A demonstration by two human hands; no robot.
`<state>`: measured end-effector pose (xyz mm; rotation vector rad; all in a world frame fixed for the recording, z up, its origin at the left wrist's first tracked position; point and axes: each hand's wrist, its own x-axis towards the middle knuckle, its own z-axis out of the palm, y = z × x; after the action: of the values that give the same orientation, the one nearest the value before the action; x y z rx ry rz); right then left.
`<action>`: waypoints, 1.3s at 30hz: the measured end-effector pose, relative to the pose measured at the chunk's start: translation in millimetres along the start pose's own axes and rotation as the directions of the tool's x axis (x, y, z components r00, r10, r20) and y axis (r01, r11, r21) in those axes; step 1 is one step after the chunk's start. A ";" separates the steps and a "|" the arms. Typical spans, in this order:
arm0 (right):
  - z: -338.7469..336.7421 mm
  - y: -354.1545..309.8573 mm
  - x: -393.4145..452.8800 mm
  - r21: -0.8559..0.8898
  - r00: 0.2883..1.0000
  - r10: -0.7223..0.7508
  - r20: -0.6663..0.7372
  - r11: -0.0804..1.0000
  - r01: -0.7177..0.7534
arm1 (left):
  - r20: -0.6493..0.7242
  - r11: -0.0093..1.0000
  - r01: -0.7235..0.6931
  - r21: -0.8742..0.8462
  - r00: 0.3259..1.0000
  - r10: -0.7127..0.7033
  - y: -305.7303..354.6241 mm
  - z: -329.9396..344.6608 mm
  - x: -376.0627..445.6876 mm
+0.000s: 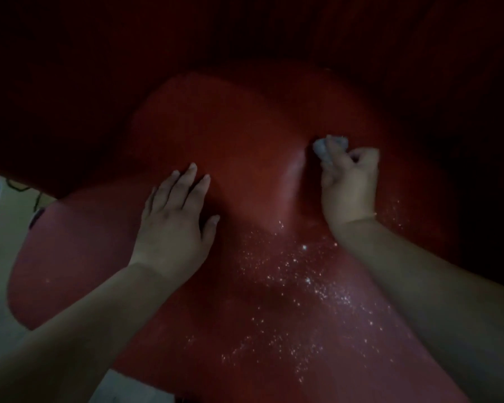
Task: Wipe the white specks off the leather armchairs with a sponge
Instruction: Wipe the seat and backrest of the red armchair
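A red leather armchair seat [239, 135] fills the dim head view. White specks [300, 280] lie scattered over its near middle and right part, between my two forearms. My left hand [175, 225] rests flat on the seat with its fingers straight, left of the specks. My right hand [349, 181] grips a small pale blue-grey sponge [322, 149] in curled fingers and holds it against the leather beyond the specks. Most of the sponge is hidden by the fingers.
The chair's back and arms [245, 33] rise dark behind and to both sides of the seat. A pale floor [0, 251] with a blue patch shows at the left edge, beside the seat's rounded front.
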<state>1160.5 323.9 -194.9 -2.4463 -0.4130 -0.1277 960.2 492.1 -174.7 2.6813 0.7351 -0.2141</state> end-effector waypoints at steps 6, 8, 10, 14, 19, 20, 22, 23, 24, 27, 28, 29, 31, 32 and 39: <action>14.2 6.0 -49.9 -0.052 0.936 -0.305 0.174 0.947 0.318 | 0.013 1.000 0.004 -0.015 1.000 -0.004 11.4 0.7 3.1; -1.5 30.2 -22.0 -0.155 0.968 -0.221 0.122 0.959 0.239 | 0.023 1.000 -0.009 -0.005 1.000 0.009 11.4 -0.5 6.2; -19.0 48.1 6.0 -0.222 0.996 -0.093 0.015 0.971 0.094 | 0.026 1.000 -0.015 0.001 1.000 0.015 10.3 -1.9 8.8; -26.6 51.2 12.9 -0.142 0.993 0.058 -0.104 0.987 -0.073 | 0.026 0.999 0.009 -0.031 1.000 -0.008 15.6 -1.1 8.9; -5.6 25.9 -36.7 -0.067 0.875 -0.396 0.277 0.901 0.429 | 0.030 0.998 0.046 -0.047 0.999 -0.045 22.1 1.0 8.1; -8.7 27.0 -34.1 -0.083 0.878 -0.401 0.261 0.897 0.434 | 0.034 0.999 0.035 -0.041 0.999 -0.033 20.4 0.6 8.8; -14.3 34.2 -17.3 -0.143 0.952 -0.273 0.135 0.946 0.292 | 0.049 1.000 0.005 -0.022 0.999 -0.004 14.7 -1.0 10.9; -20.9 37.4 -9.4 -0.195 0.980 -0.197 0.040 0.960 0.201 | 0.057 1.000 -0.007 -0.011 0.998 0.007 11.8 -1.8 11.6; -21.4 37.1 -5.2 -0.180 0.992 -0.127 -0.013 0.976 0.122 | 0.064 1.000 -0.017 -0.001 0.998 0.017 9.4 -2.3 11.9; -8.4 16.4 -27.9 -0.022 0.992 -0.036 0.118 0.999 0.039 | 0.067 1.000 -0.012 -0.003 0.998 0.012 8.4 -2.1 10.6; -0.6 6.3 -48.2 0.080 0.985 -0.059 0.160 0.996 0.047 | 0.062 1.000 -0.002 -0.008 0.998 0.002 10.0 -1.7 9.9; 4.9 -7.1 -70.1 0.142 0.983 -0.074 0.167 0.989 0.051 | 0.059 1.000 0.006 -0.012 0.998 -0.005 12.1 -1.1 8.5; 12.0 -13.4 -109.9 0.239 0.948 -0.247 0.200 0.951 0.198 | 0.055 1.000 0.010 -0.021 0.998 -0.009 14.3 -0.9 4.9; 11.6 -14.8 -117.3 0.215 0.914 -0.335 0.227 0.933 0.289 | 0.057 1.000 0.007 -0.021 0.998 -0.006 13.6 -1.4 2.8; 0.4 7.0 -59.6 0.011 0.996 0.049 0.072 0.999 -0.049 | 0.093 0.998 0.000 0.068 0.996 -0.006 -18.4 -8.0 -23.5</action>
<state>1106.5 303.3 -210.8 -2.4521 -0.3834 -0.0170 931.0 498.9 -167.2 2.7128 0.7160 -0.3685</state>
